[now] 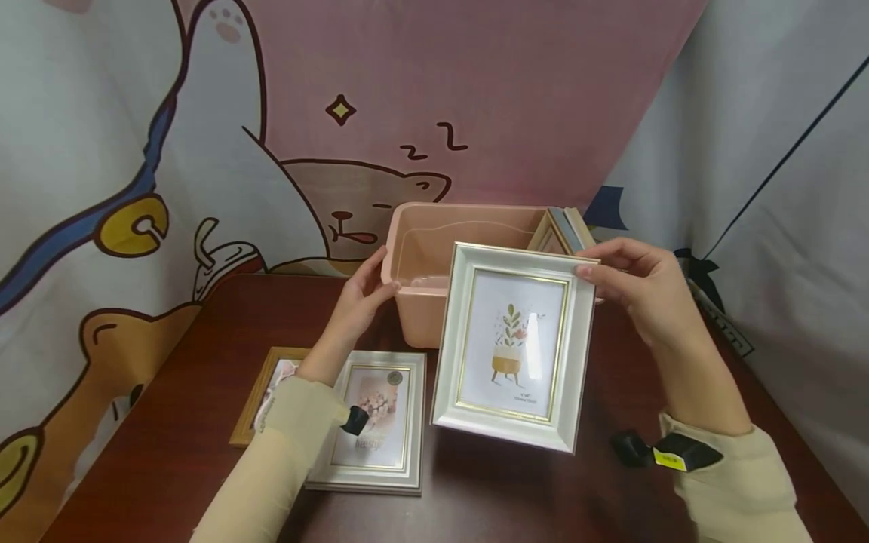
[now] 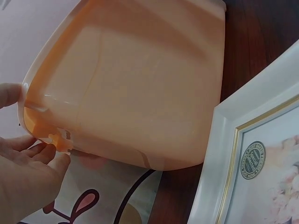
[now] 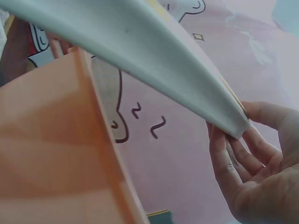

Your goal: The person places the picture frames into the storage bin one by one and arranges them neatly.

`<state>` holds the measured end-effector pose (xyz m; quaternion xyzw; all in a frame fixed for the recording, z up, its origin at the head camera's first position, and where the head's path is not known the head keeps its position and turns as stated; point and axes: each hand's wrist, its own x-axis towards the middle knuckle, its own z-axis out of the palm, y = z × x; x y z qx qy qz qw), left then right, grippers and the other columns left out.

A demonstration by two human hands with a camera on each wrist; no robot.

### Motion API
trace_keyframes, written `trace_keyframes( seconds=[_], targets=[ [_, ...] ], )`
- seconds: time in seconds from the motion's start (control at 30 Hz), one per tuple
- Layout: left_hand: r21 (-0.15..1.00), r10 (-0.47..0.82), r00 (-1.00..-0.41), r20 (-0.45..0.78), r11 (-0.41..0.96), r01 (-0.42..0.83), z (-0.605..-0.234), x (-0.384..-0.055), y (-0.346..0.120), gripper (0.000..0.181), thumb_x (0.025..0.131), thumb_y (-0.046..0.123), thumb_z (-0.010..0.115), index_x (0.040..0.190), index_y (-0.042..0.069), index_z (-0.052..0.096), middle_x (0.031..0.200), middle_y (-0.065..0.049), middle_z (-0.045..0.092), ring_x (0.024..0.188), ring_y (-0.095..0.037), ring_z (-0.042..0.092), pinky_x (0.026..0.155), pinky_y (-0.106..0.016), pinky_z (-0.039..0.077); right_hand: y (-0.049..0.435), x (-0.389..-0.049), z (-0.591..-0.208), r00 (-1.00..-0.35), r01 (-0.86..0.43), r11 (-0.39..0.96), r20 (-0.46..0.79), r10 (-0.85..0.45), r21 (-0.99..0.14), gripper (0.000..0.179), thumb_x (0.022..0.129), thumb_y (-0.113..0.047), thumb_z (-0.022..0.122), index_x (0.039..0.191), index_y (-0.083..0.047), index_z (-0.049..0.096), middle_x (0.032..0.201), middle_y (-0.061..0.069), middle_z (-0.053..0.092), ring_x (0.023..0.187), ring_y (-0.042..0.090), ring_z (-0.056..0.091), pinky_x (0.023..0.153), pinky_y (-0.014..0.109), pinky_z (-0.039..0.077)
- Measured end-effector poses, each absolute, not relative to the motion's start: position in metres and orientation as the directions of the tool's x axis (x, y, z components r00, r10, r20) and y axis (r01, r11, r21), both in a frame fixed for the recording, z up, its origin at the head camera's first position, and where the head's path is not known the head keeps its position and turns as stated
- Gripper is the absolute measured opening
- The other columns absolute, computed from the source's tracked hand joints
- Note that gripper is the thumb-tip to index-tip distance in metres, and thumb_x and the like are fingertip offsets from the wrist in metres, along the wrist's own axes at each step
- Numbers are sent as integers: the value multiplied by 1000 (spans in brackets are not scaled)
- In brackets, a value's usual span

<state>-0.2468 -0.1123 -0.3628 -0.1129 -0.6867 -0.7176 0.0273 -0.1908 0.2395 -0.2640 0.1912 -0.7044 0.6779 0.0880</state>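
Note:
My right hand [image 1: 645, 286] pinches the upper right corner of a white picture frame [image 1: 498, 294] with a gold inner edge and a potted-plant print. The picture frame is held up, slightly tilted, in front of a peach plastic bin [image 1: 419, 320] and overlaps it in the head view. In the right wrist view, the thumb and fingers [image 3: 243, 156] close on the corner of the picture frame, which appears edge-on. My left hand [image 1: 360, 294] holds the bin's left rim, thumb and fingers around its front left corner. Several picture frames [image 1: 569, 230] lean inside the bin's right end.
On the dark red table [image 1: 183, 407], a silver-white picture frame [image 1: 416, 422] with a flower print lies near my left forearm. A wooden picture frame [image 1: 251, 411] lies left of it, partly hidden by the sleeve. Behind the bin hangs a cartoon-printed curtain [image 1: 529, 98].

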Motion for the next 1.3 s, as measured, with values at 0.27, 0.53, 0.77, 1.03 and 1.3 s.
trace_keyframes(
  seconds=[0.27,0.53,0.77,1.03,1.3],
  targets=[
    [981,126,-973,194,-32,192,-363,-247,-114,68,97,0,57,157,3,25,165,-13,25,149,-34,32,121,-46,31,235,-198,-236,-909,-406,-189,415,-14,-894,14,87,8,68,97,1,76,89,4,77,76,13,73,65,23,62],
    [979,119,-971,205,-39,202,-362,-248,-113,68,96,-2,56,157,1,25,164,-15,26,149,-32,32,122,-44,31,231,-213,-214,-901,-434,-319,412,137,-843,13,81,9,74,94,7,73,85,11,75,67,19,73,61,26,63],
    [980,120,-973,197,-34,194,-363,-248,-113,68,96,-2,56,157,2,25,164,-15,27,148,-35,33,121,-45,31,231,-226,-207,-891,-445,-386,358,278,-808,24,74,7,82,96,8,72,84,13,74,68,22,73,59,28,63],
    [981,121,-974,191,-40,187,-361,-246,-113,69,96,-2,56,157,2,25,162,-18,30,146,-34,37,121,-44,32,233,-246,-214,-833,-523,-412,346,431,-746,31,70,9,84,98,9,71,81,14,73,66,22,73,55,27,61],
    [982,121,-974,189,-30,187,-361,-245,-113,68,96,-1,56,157,2,25,164,-16,28,147,-35,34,122,-45,31,236,-254,-223,-793,-552,-375,329,513,-745,30,74,7,83,101,6,71,84,12,71,70,22,74,61,27,62]
  ],
)
